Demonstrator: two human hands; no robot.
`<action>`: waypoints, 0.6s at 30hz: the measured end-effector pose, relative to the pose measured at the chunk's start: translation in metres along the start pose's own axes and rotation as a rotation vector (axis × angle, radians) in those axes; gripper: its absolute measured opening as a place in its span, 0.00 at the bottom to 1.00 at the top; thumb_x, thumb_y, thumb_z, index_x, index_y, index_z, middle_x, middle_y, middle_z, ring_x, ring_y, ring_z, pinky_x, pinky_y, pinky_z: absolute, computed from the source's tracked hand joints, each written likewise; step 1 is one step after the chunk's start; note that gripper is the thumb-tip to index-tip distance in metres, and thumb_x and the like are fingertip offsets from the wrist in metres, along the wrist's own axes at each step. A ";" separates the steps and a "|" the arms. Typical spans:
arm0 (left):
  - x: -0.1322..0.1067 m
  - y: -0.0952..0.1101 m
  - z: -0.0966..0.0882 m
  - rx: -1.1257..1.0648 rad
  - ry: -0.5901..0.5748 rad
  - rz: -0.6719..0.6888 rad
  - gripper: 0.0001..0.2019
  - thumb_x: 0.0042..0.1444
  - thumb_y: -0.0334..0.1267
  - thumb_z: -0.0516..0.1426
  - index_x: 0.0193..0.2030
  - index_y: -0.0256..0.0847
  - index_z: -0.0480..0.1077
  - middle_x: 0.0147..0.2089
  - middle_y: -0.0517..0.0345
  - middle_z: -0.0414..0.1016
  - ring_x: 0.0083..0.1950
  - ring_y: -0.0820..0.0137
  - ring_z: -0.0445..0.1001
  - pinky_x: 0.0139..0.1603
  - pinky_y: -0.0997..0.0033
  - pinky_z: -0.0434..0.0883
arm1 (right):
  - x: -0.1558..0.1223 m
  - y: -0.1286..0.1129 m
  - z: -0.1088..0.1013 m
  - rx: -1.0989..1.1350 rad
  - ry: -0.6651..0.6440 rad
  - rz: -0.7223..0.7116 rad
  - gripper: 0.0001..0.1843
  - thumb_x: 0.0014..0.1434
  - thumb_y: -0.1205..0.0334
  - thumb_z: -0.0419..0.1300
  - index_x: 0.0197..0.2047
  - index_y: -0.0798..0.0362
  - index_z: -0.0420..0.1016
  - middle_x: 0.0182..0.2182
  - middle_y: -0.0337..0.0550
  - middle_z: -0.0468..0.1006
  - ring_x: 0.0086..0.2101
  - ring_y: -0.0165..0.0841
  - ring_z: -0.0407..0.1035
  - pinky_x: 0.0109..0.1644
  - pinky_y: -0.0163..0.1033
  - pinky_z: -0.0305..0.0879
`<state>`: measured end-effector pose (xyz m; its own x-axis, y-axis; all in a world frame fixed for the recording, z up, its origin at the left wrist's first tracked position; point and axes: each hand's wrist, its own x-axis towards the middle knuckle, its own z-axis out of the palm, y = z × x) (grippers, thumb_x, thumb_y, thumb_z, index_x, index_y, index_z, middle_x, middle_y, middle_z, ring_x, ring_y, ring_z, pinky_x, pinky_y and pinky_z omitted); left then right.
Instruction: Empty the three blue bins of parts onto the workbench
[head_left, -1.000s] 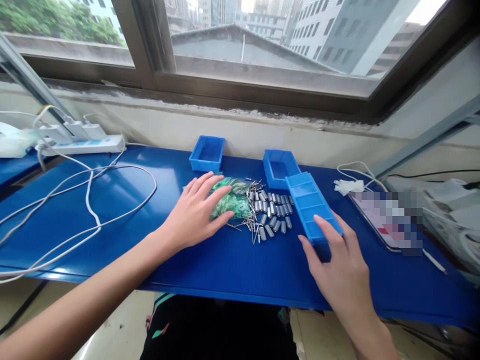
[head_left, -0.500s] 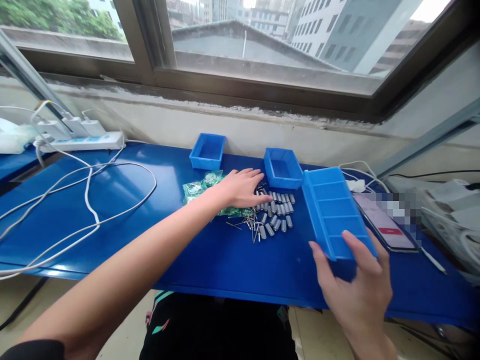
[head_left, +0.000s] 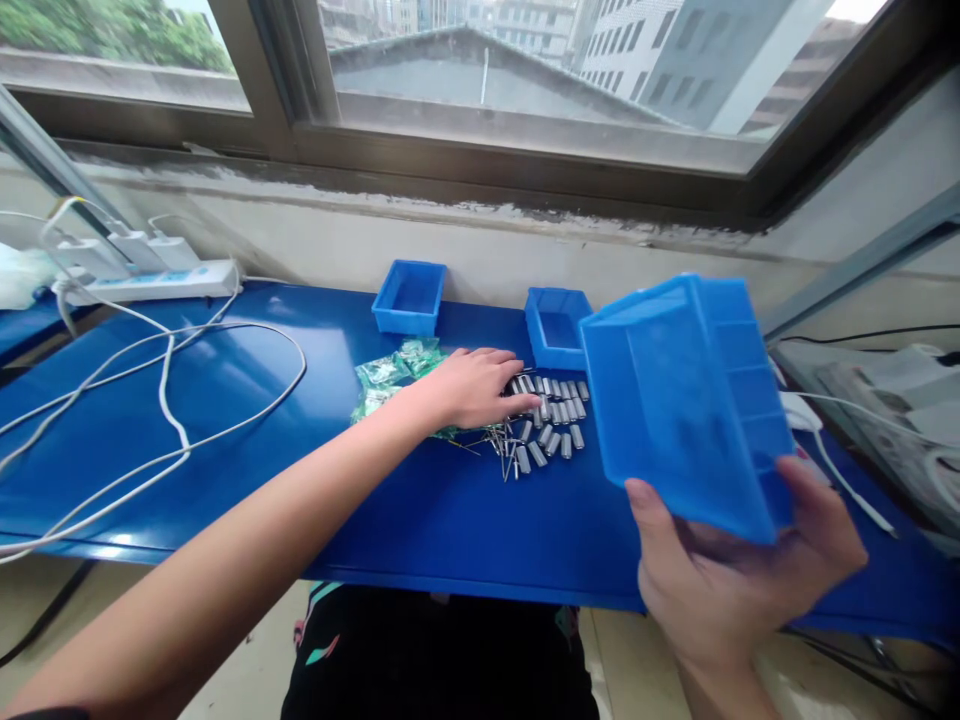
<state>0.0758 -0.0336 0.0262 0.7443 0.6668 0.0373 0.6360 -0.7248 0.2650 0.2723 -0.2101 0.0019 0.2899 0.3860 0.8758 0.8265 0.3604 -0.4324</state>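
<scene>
Blue divided tray (head_left: 686, 400) up in the right hand (head_left: 731, 585), tilted above the table's (head_left: 247, 400) near edge.
Head view: fingers clasp its end; left hand (head_left: 472, 385) lies flat, holding nothing, on metal cylinders (head_left: 551, 415), seemingly touching green packets (head_left: 390, 375).

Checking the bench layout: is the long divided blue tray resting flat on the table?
No, the right hand holds the divided tray tilted, lifted off the table.
</scene>
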 end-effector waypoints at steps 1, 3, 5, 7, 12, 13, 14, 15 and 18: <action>0.000 0.000 -0.002 -0.008 0.042 0.009 0.32 0.76 0.59 0.49 0.73 0.34 0.67 0.77 0.41 0.64 0.77 0.47 0.63 0.76 0.39 0.64 | 0.006 -0.007 0.006 0.082 0.016 0.079 0.44 0.55 0.58 0.79 0.70 0.38 0.69 0.63 0.50 0.68 0.63 0.54 0.66 0.60 0.60 0.75; -0.005 0.001 -0.006 -0.049 0.190 0.006 0.24 0.77 0.46 0.50 0.70 0.33 0.69 0.74 0.41 0.68 0.75 0.49 0.67 0.75 0.44 0.67 | 0.019 -0.018 0.020 0.276 0.000 0.273 0.37 0.55 0.56 0.79 0.64 0.40 0.69 0.65 0.48 0.66 0.64 0.52 0.65 0.58 0.58 0.76; -0.016 0.008 -0.013 -0.161 0.410 -0.038 0.24 0.73 0.34 0.49 0.73 0.37 0.65 0.71 0.45 0.73 0.70 0.54 0.73 0.71 0.49 0.73 | 0.033 -0.022 0.035 0.456 -0.037 0.450 0.37 0.54 0.53 0.79 0.59 0.41 0.63 0.61 0.47 0.69 0.59 0.47 0.71 0.53 0.54 0.80; -0.032 0.020 -0.021 -0.330 0.633 -0.088 0.33 0.70 0.30 0.48 0.80 0.43 0.50 0.68 0.48 0.76 0.65 0.59 0.79 0.64 0.54 0.79 | 0.047 -0.021 0.051 0.606 -0.095 0.590 0.39 0.53 0.49 0.80 0.55 0.40 0.57 0.55 0.44 0.73 0.55 0.44 0.75 0.50 0.53 0.81; -0.062 0.048 -0.037 -0.370 0.625 0.001 0.37 0.65 0.42 0.64 0.78 0.53 0.55 0.77 0.50 0.64 0.72 0.51 0.72 0.63 0.51 0.80 | 0.075 -0.020 0.088 0.789 -0.239 0.704 0.40 0.53 0.42 0.78 0.49 0.40 0.51 0.48 0.39 0.75 0.48 0.40 0.78 0.50 0.51 0.81; -0.060 0.049 -0.038 -0.332 0.632 -0.016 0.33 0.64 0.45 0.66 0.73 0.50 0.62 0.78 0.48 0.63 0.74 0.48 0.69 0.63 0.49 0.80 | 0.079 -0.021 0.094 0.793 -0.266 0.686 0.39 0.54 0.40 0.77 0.49 0.40 0.50 0.48 0.39 0.75 0.46 0.40 0.78 0.48 0.50 0.81; -0.056 0.049 -0.039 -0.296 0.654 -0.054 0.28 0.64 0.48 0.68 0.67 0.47 0.68 0.78 0.46 0.62 0.74 0.46 0.68 0.63 0.48 0.80 | 0.082 -0.021 0.100 0.783 -0.300 0.659 0.37 0.56 0.39 0.74 0.48 0.40 0.50 0.47 0.39 0.75 0.45 0.40 0.79 0.46 0.48 0.81; -0.050 0.046 -0.040 -0.263 0.679 -0.104 0.22 0.65 0.49 0.67 0.61 0.45 0.72 0.78 0.44 0.63 0.74 0.46 0.69 0.62 0.48 0.80 | 0.085 -0.020 0.106 0.760 -0.340 0.625 0.35 0.58 0.38 0.72 0.49 0.40 0.51 0.47 0.39 0.76 0.44 0.40 0.79 0.45 0.48 0.81; -0.027 0.030 -0.041 -0.162 0.730 -0.229 0.10 0.73 0.47 0.60 0.48 0.42 0.74 0.77 0.46 0.64 0.71 0.50 0.73 0.57 0.52 0.81 | 0.093 -0.010 0.116 0.588 -0.506 0.461 0.25 0.65 0.41 0.63 0.51 0.42 0.53 0.48 0.44 0.78 0.45 0.41 0.80 0.46 0.47 0.80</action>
<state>0.0664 -0.0661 0.0730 0.2399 0.7827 0.5744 0.6779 -0.5586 0.4780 0.2344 -0.0793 0.0625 0.1694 0.8772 0.4492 0.2601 0.3998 -0.8789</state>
